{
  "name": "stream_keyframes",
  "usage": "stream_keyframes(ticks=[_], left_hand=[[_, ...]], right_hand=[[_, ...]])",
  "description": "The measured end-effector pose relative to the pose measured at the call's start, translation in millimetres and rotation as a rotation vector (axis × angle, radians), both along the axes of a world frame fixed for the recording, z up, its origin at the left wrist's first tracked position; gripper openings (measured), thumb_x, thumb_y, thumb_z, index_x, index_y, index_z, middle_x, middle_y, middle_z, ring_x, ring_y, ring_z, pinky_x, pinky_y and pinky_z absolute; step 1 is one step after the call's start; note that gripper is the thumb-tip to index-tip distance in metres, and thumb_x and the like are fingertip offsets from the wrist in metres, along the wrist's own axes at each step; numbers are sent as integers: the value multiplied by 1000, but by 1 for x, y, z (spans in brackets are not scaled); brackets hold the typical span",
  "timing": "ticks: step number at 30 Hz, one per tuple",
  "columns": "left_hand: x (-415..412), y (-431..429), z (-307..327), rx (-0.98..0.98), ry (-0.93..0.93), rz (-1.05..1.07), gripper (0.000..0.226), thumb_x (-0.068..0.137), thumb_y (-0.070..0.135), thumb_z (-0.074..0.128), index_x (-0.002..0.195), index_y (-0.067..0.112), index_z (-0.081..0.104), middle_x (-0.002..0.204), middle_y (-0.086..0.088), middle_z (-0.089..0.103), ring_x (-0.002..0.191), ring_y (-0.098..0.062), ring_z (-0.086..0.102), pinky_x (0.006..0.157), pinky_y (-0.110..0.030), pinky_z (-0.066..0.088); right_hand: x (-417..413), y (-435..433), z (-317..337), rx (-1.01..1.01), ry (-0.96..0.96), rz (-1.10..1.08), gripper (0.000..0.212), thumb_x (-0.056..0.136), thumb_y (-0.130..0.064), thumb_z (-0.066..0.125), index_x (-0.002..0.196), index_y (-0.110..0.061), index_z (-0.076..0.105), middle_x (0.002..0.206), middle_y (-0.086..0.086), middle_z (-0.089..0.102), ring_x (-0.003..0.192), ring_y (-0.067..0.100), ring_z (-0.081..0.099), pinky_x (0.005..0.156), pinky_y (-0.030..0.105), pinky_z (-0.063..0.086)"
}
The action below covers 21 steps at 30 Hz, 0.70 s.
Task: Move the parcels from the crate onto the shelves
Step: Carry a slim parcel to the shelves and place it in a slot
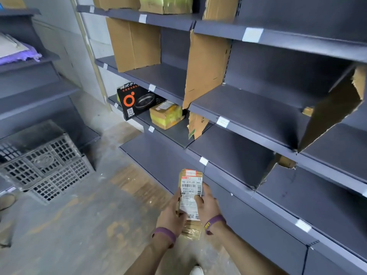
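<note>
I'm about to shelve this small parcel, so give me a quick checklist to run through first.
1. Grip of left hand and right hand on the parcel: ok.
2. Print on the label faces up: ok.
3. Bare room on the shelf bay ahead: ok.
4. Firmness of the torn cardboard divider beside it: cannot tell.
5. More parcels in the crate: cannot tell.
</note>
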<state>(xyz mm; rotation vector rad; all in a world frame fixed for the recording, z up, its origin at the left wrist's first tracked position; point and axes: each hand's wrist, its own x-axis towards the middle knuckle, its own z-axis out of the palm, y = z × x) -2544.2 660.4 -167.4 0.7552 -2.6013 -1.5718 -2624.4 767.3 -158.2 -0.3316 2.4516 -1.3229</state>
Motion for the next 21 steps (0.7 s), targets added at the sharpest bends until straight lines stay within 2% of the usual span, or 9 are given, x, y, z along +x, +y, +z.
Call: stream_keyframes(ticks=[3, 8, 11, 13, 16, 19, 21], left_hand=[[-34, -16, 1, -30, -2, 28, 73, 78, 14, 48, 137, 52, 29, 110, 12, 67, 91, -17, 67, 85, -35, 53], [-86, -37, 8, -97, -57, -6, 57, 85, 14, 56, 136, 33, 40, 119, 4, 63, 100, -16, 63, 78, -19, 44], [-115, -31, 6, -71, -88, -149, 50, 86, 18, 57, 134, 25, 45, 123, 4, 62, 109, -16, 60, 90, -25, 48], [-134, -22, 9, -16, -98, -227, 50, 85, 17, 57, 134, 25, 45, 124, 5, 61, 110, -16, 60, 95, -31, 49], [-167, -13, 11, 70, -81, -352, 52, 83, 15, 63, 129, 30, 44, 125, 5, 60, 112, -15, 59, 98, -33, 48], [-196, -15, 13, 97, -76, -459, 54, 81, 14, 67, 119, 39, 40, 117, 10, 60, 109, -11, 59, 96, -27, 48], [-213, -20, 12, 104, -85, -530, 59, 78, 9, 69, 120, 38, 38, 112, 12, 58, 107, -8, 57, 90, -16, 45]], right_hand=[[-35, -17, -2, -9, 8, 21, 45, 96, -14, 45, 138, -28, 38, 118, -2, 68, 102, 24, 65, 84, 26, 49], [-87, -30, -3, -74, -4, -34, 44, 96, -9, 45, 137, -23, 41, 121, -2, 65, 108, 23, 64, 88, 22, 46], [-114, -20, -10, -48, -32, -151, 43, 96, -8, 46, 138, -20, 41, 120, 4, 65, 107, 29, 63, 85, 26, 46], [-130, -9, -16, -4, -59, -205, 43, 97, -12, 45, 138, -21, 38, 121, 5, 65, 106, 32, 63, 81, 28, 45], [-153, 3, -18, 0, -91, -295, 39, 97, -15, 46, 135, -18, 39, 119, 8, 63, 101, 31, 63, 85, 36, 50], [-173, 6, -17, -34, -81, -412, 33, 95, -15, 48, 129, -17, 45, 114, 4, 62, 84, 18, 58, 72, 25, 44], [-182, 5, -15, -99, -105, -498, 28, 95, -17, 50, 123, -19, 48, 107, -2, 64, 78, 14, 59, 67, 22, 44]])
